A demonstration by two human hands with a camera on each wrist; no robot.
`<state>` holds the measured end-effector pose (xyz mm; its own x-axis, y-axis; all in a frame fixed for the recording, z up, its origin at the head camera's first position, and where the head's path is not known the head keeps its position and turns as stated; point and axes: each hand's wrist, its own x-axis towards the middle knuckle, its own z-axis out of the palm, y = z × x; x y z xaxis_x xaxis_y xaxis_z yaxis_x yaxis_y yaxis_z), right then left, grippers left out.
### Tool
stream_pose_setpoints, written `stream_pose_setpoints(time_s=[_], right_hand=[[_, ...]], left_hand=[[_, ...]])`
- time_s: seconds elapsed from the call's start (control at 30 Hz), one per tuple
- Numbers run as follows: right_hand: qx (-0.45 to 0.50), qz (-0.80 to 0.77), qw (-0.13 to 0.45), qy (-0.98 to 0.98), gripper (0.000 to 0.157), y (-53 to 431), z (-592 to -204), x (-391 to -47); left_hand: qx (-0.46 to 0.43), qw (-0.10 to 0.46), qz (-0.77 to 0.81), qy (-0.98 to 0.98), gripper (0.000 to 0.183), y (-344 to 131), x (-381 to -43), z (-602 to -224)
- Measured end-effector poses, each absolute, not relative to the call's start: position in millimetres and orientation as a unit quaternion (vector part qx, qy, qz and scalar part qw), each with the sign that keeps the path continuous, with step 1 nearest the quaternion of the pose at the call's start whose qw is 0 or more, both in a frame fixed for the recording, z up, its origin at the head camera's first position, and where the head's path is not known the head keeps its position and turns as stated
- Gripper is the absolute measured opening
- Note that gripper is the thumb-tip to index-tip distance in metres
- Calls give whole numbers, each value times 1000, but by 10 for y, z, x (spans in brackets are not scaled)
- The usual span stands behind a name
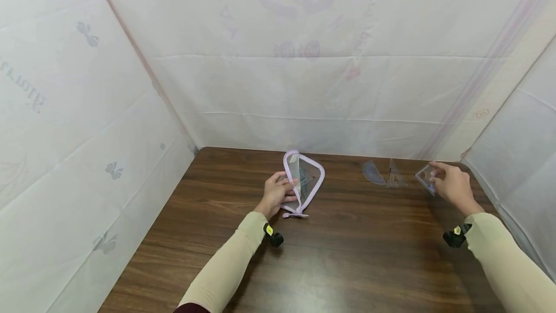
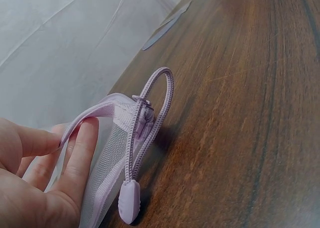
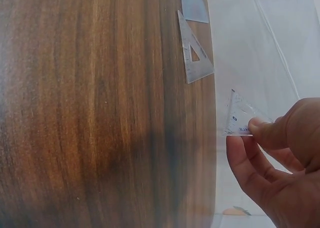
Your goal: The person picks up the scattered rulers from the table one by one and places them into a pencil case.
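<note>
My left hand point(image 1: 275, 191) grips the near edge of a mesh zipper pouch point(image 1: 312, 165) with lilac trim, its mouth parted. In the left wrist view the thumb and fingers pinch the lilac edging point(image 2: 90, 111), and a looped cord zipper pull point(image 2: 129, 200) hangs beside it. Something bluish and angular shows through the mesh. At the far right, my right hand point(image 1: 453, 187) pinches a clear set square point(image 3: 240, 115) between thumb and fingers, raised by the table's back edge. Left of that hand lie another clear set square point(image 1: 394, 180) and a bluish protractor point(image 1: 373, 173).
The dark wood table point(image 1: 347, 255) meets a pale printed sheet point(image 1: 278, 95) along its back edge. Similar sheets hang at the left point(image 1: 87, 134) and right point(image 1: 517, 144), the right one close to my right arm.
</note>
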<state>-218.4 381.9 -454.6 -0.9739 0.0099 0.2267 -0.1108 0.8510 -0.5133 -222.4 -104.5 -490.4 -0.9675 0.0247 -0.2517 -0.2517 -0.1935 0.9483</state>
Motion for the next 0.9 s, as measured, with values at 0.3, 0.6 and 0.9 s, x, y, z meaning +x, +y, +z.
stream_pose_setpoints(time_s=[0.3, 0.6, 0.9], right_hand=[[23, 274, 103, -956, 46, 3791, -4521, -2207], [24, 284, 94, -954, 47, 3767, -4492, -2207], [24, 290, 91, -952, 48, 3758, -4487, -2208]], left_hand=[[-95, 86, 767, 629, 42, -1035, -2219, -4895], [-96, 85, 766, 629, 42, -1025, -2233, -4896], [-96, 86, 767, 629, 42, -1023, -2241, -4901]])
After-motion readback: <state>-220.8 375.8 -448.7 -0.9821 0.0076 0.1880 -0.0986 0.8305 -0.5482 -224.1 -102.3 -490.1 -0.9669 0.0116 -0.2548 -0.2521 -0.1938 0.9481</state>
